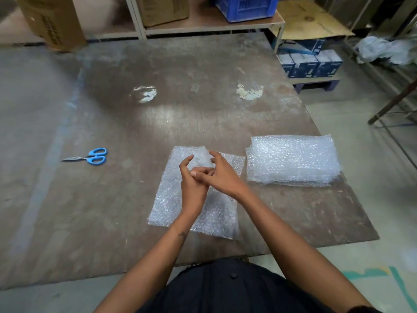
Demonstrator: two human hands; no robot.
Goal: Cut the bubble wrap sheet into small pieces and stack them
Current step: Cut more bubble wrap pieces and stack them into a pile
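Hands meet above a bubble wrap sheet point(171, 206) spread flat on a worn brown table point(158, 86), seen from the head camera. The left hand point(193, 186) rises from below with its thumb and forefinger lifted and its other fingers curled inward. The right hand point(222, 172) crosses over from the right, its fingers bent and touching the left hand's curled fingers. Between the two raised fingertips a small piece of bubble wrap point(200, 157) stands up off the sheet, folded or lifted at the sheet's far edge. Whether either hand actually pinches that piece cannot be told, as the clear plastic blurs into the sheet behind it.

The sheet lies near the table's front edge, directly before the person, its near corners flat on the surface. Just to its right, apart from it by a narrow strip of table, sits a stack of cut bubble wrap pieces point(293, 161), several layers thick and roughly squared. Blue-handled scissors point(90, 157) lie well apart to the left, blades pointing left, untouched by either hand.

Beyond the table stand a cardboard box point(49, 21), a shelf rack holding a blue crate point(246, 7), and dark blue cartons point(309, 62) on a low pallet at right.
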